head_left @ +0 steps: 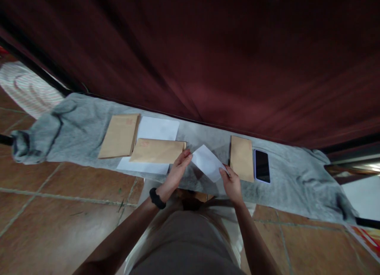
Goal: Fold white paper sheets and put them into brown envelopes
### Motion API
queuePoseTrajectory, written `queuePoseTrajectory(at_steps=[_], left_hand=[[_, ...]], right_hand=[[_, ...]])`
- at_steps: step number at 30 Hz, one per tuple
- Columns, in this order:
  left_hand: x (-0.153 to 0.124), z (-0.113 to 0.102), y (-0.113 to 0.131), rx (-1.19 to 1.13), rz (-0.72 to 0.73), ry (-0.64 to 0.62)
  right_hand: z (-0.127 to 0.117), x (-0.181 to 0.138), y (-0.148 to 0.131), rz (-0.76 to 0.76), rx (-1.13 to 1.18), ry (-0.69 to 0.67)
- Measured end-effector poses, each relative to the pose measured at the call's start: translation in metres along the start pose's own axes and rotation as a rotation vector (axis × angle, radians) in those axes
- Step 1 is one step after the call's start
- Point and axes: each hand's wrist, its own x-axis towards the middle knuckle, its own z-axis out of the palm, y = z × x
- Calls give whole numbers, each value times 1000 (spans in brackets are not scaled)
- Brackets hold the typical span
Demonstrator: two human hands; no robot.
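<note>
A folded white sheet of paper (208,164) is held slantwise between my two hands, above the grey cloth. My right hand (232,184) grips its lower right end between thumb and fingers. At its left corner are the closed fingertips of my left hand (179,169), with a black band on that wrist. Just left of those fingers, a brown envelope (157,150) with small red print lies over white paper sheets (157,127). Right of my right hand is another brown envelope (242,158), lying lengthwise away from me.
A stack of brown envelopes (119,136) lies at the left. A dark-screened phone (262,166) rests at the right. Grey cloth (297,180) covers the narrow surface, with a dark red curtain (208,69) behind it and floor tiles (74,219) below.
</note>
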Motion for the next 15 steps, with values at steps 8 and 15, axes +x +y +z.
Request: queuePoseTrajectory(at_steps=[8, 15], left_hand=[[1, -5, -33, 233, -42, -164], [-1, -3, -48, 269, -98, -106]], right_hand=[[19, 17, 15, 267, 292, 108], [33, 11, 37, 356, 227, 23]])
